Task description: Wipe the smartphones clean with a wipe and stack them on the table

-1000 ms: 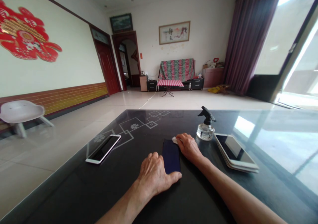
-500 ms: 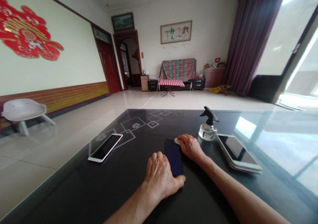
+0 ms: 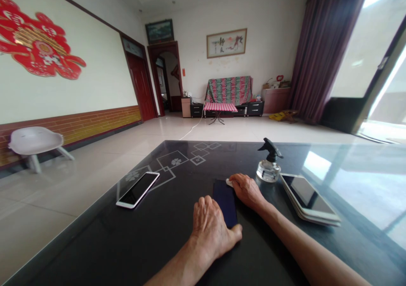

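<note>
A dark blue phone (image 3: 225,203) lies flat on the black table (image 3: 152,243) in front of me. My left hand (image 3: 211,226) grips it at its left side and near end, with the thumb along the near edge. At the far right corner of the phone, my right hand (image 3: 247,188) is closed on a small white cloth (image 3: 229,182), which touches the phone's edge; most of the cloth is hidden under the fingers. A clear spray bottle (image 3: 268,169) with a black trigger head stands just beyond my right hand.
A white phone (image 3: 138,190) with a dark screen lies on the left of the table. To the right sits a stack of white phones or tablets (image 3: 311,199). Past the table's far edge are a white chair (image 3: 36,142) and a small checked table (image 3: 220,107).
The whole view has shifted slightly, so things appear a little further right and lower. Both hands keep nearly the same places on the phone.
</note>
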The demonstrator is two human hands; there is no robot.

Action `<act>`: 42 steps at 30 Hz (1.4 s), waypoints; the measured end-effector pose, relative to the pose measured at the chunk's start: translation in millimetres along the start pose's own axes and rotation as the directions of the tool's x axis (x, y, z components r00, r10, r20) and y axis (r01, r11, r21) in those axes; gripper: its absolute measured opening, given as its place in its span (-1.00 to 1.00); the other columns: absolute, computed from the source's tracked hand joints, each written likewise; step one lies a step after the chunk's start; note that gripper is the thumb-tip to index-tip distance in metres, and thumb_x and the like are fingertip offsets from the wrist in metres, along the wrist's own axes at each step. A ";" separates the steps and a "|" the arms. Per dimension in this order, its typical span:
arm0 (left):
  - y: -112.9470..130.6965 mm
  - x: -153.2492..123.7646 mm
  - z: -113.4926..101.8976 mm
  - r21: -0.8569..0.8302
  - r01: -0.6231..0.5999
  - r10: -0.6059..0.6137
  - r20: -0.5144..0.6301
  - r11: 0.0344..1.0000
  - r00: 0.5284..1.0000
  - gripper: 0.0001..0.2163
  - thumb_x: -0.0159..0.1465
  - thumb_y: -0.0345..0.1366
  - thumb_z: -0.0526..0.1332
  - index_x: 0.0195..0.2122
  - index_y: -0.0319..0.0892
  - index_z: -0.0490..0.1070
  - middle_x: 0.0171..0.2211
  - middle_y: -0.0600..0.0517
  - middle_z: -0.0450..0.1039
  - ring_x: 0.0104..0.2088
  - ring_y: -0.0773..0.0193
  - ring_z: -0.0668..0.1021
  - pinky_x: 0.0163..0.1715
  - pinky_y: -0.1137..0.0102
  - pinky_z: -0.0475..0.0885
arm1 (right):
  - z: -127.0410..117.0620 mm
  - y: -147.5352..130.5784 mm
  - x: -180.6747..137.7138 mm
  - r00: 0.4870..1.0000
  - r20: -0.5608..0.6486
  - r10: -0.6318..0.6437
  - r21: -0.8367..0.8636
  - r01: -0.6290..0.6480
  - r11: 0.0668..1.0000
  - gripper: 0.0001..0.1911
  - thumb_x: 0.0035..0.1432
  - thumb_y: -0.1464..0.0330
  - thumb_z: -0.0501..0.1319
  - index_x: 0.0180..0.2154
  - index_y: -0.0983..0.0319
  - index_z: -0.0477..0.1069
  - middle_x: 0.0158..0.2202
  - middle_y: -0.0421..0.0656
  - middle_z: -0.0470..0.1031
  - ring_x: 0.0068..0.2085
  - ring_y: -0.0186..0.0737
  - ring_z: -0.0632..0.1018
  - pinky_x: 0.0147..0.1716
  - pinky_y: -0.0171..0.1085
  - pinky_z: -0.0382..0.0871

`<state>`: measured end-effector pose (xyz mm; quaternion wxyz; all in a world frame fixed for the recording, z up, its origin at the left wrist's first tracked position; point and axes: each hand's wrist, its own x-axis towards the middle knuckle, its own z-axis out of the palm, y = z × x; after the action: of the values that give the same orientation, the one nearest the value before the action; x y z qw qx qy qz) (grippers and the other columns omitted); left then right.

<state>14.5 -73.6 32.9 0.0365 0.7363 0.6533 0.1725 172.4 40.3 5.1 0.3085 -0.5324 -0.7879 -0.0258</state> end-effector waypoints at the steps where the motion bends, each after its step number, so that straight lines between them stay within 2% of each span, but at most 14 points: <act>1: 0.8 -0.2 0.6 -0.001 0.001 -0.001 0.004 1.000 1.000 -0.39 -0.01 0.10 0.21 -0.15 -0.39 0.46 -0.15 -0.33 0.40 -0.06 -0.25 0.38 -0.03 0.00 0.28 | 0.0 0.3 0.1 1.000 -0.002 0.002 0.000 -0.002 1.000 -0.74 0.20 0.45 0.02 -0.28 0.20 0.49 -0.28 -0.13 0.56 -0.23 -0.19 0.53 -0.20 -0.29 0.29; 6: 3.6 -0.7 1.4 -0.017 -0.002 0.003 0.022 1.000 1.000 -0.34 0.00 0.08 0.20 -0.10 -0.47 0.44 -0.11 -0.41 0.38 -0.01 -0.31 0.36 0.02 -0.03 0.24 | 0.5 1.9 0.3 1.000 -0.008 0.003 0.010 -0.003 1.000 -0.73 0.19 0.45 0.01 -0.30 0.20 0.49 -0.30 -0.13 0.57 -0.23 -0.19 0.54 -0.20 -0.29 0.31; 12: -2.4 2.8 -5.4 0.017 -0.018 0.018 0.031 1.000 0.999 -0.40 -0.05 0.05 0.21 -0.15 -0.40 0.46 -0.15 -0.33 0.40 -0.05 -0.24 0.40 0.01 0.03 0.29 | -0.7 3.3 -0.9 1.000 -0.013 0.017 0.024 -0.017 1.000 -0.74 0.15 0.46 0.02 -0.32 0.20 0.49 -0.30 -0.13 0.57 -0.24 -0.18 0.55 -0.22 -0.28 0.31; 18: -37.2 12.2 -26.3 -0.002 -0.145 0.143 0.170 0.989 0.975 -0.50 -0.09 -0.05 0.25 -0.18 -0.27 0.45 -0.14 -0.23 0.37 -0.03 -0.16 0.40 -0.04 0.12 0.35 | -1.1 1.0 -2.8 0.999 -0.035 0.007 0.058 -0.005 0.998 -0.73 0.12 0.48 0.01 -0.35 0.20 0.48 -0.34 -0.15 0.56 -0.26 -0.20 0.54 -0.23 -0.30 0.31; 22: -61.2 21.0 -38.1 -0.034 -0.175 0.178 0.275 0.984 0.945 -0.44 -0.16 -0.16 0.27 -0.07 -0.19 0.41 -0.11 -0.15 0.32 -0.04 -0.10 0.41 -0.06 0.17 0.38 | -0.3 -0.6 -2.8 0.997 -0.071 0.006 0.099 0.001 0.995 -0.75 0.15 0.45 0.01 -0.34 0.20 0.47 -0.33 -0.14 0.53 -0.27 -0.21 0.53 -0.23 -0.30 0.32; 27: -78.6 28.6 -42.9 -0.088 -0.235 0.251 0.310 0.968 0.917 -0.43 -0.18 -0.28 0.25 -0.03 -0.11 0.41 -0.12 -0.06 0.30 -0.07 0.01 0.40 -0.05 0.27 0.39 | -1.2 -2.0 -2.9 0.990 -0.140 0.031 0.157 -0.008 0.988 -0.82 0.16 0.39 0.05 -0.35 0.22 0.43 -0.31 -0.11 0.48 -0.30 -0.21 0.51 -0.25 -0.27 0.33; 29: -83.4 30.6 -43.2 -0.110 -0.244 0.267 0.326 0.963 0.907 -0.39 -0.16 -0.25 0.28 0.02 -0.11 0.38 -0.10 -0.05 0.29 -0.05 0.03 0.39 -0.04 0.29 0.38 | -2.8 -4.8 -3.4 0.989 -0.149 0.010 0.178 0.016 0.984 -0.86 0.15 0.39 0.08 -0.37 0.21 0.41 -0.33 -0.13 0.46 -0.31 -0.22 0.50 -0.26 -0.28 0.33; 33: -89.8 33.7 -46.9 -0.123 -0.208 0.239 0.374 0.970 0.896 -0.26 -0.17 -0.04 0.36 0.09 -0.14 0.32 -0.06 -0.06 0.25 0.01 0.00 0.35 0.00 0.28 0.36 | -6.5 -16.4 -5.9 0.984 -0.149 -0.098 0.237 0.132 0.963 -0.90 0.16 0.41 0.10 -0.36 0.20 0.39 -0.31 -0.15 0.45 -0.27 -0.25 0.49 -0.23 -0.31 0.33; 37: -93.2 34.7 -54.1 -0.104 -0.174 0.201 0.399 0.979 0.895 -0.27 -0.22 0.03 0.39 0.01 -0.10 0.34 -0.09 -0.03 0.26 -0.02 -0.01 0.36 -0.05 0.24 0.37 | -9.9 -27.5 -9.6 0.960 -0.089 -0.266 0.227 0.280 0.933 -0.90 0.14 0.45 0.13 -0.34 0.19 0.40 -0.29 -0.15 0.47 -0.25 -0.22 0.48 -0.18 -0.26 0.29; 42: -100.0 31.8 -54.6 -0.120 -0.171 0.204 0.372 0.978 0.905 -0.35 -0.22 0.02 0.40 -0.08 -0.09 0.36 -0.13 0.00 0.28 -0.05 0.02 0.38 -0.08 0.26 0.36 | -16.2 -30.1 -11.6 0.956 0.029 -0.291 0.158 0.283 0.946 -0.88 0.10 0.48 0.14 -0.34 0.19 0.43 -0.31 -0.17 0.49 -0.27 -0.21 0.46 -0.22 -0.24 0.26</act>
<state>-94.1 -37.6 62.8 0.1776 0.8130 0.5517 0.0559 157.0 11.8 20.9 0.3203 -0.3876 -0.8644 0.0035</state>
